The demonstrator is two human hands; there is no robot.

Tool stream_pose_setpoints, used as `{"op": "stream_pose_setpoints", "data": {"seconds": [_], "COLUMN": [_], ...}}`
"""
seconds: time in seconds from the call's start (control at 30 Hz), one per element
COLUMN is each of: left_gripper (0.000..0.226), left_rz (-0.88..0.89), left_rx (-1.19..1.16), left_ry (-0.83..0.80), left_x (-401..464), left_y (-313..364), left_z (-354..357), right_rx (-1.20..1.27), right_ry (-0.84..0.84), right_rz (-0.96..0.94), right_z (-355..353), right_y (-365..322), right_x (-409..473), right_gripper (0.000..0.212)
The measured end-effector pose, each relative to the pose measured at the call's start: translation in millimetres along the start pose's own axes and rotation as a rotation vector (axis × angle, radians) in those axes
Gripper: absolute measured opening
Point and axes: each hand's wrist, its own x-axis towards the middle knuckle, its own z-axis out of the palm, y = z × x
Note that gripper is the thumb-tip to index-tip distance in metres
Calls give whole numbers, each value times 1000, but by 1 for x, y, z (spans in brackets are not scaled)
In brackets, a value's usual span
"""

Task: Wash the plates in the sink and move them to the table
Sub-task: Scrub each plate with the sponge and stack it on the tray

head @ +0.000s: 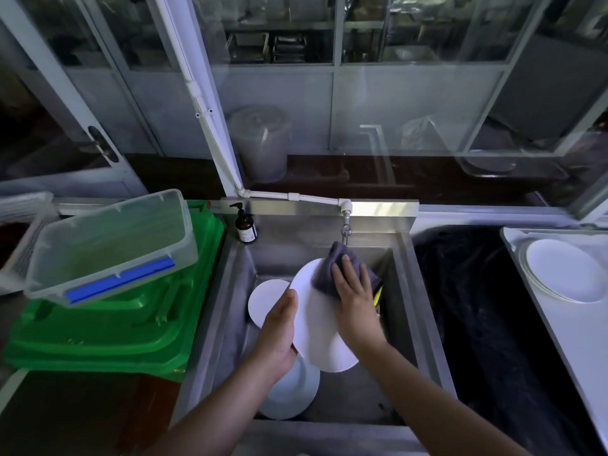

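Over the steel sink [230, 291], my left hand [279, 330] grips the left rim of a white plate [316, 330] that is tilted up. My right hand [353, 297] presses a grey cloth [335, 261] flat against the plate's upper face, fingers straight. Two more white plates lie in the basin: one [263, 301] to the left behind my left hand, another [292, 393] low under my left wrist. A white plate [562, 269] sits on the white table [575, 340] at the right.
A tap [346, 225] hangs just above the cloth. A brown pump bottle [245, 225] stands at the sink's back left corner. A clear tub [112, 245] rests on green crates [108, 324] to the left. Black sheeting [477, 307] fills the gap between sink and table.
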Motion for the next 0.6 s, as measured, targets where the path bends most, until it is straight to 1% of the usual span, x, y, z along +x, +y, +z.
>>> {"op": "stream_pose_setpoints", "data": {"seconds": [0.03,0.1,0.13,0.17,0.2,0.27,0.3,0.33,0.37,0.4,0.43,0.47,0.53,0.6], "left_gripper": [43,51,57,61,62,53,48,46,48,52,58,62,52,46], "left_rz": [8,32,43,43,33,31,33,38,44,51,47,41,28,14], "left_rx": [-8,-48,-67,-73,-68,-35,-28,-37,-47,-68,-92,-107,-111,-111], "left_ry": [5,31,35,22,9,22,14,5,8,12,9,4,-31,-56], "left_x": [-1,2,4,4,4,6,7,7,8,8,10,10,6,8], "left_y": [2,4,4,6,7,8,8,9,10,11,12,14,18,17], "left_z": [3,7,7,7,7,7,9,13,16,20,23,25,31,35], "right_rx": [3,-27,-47,-77,-98,-62,-33,-17,-10,-5,-16,-36,-78,-71], "right_ry": [-5,-72,-98,-97,-83,-30,-8,-1,-8,-37,-74,-99,-114,-125], "right_rz": [-79,-316,-401,-437,-396,-138,-39,-27,-90,-201,-316,-394,-433,-400], "right_z": [5,10,7,3,-2,-8,-9,-7,-3,1,3,2,-7,-16], "right_y": [-9,-17,-13,-3,8,21,19,12,6,1,-1,0,7,7], "right_x": [-8,-28,-31,-28,-23,-10,-7,-8,-13,-20,-27,-32,-29,-27], "right_gripper": [69,65,64,62,63,69,70,71,70,72,76,81,84,73]}}
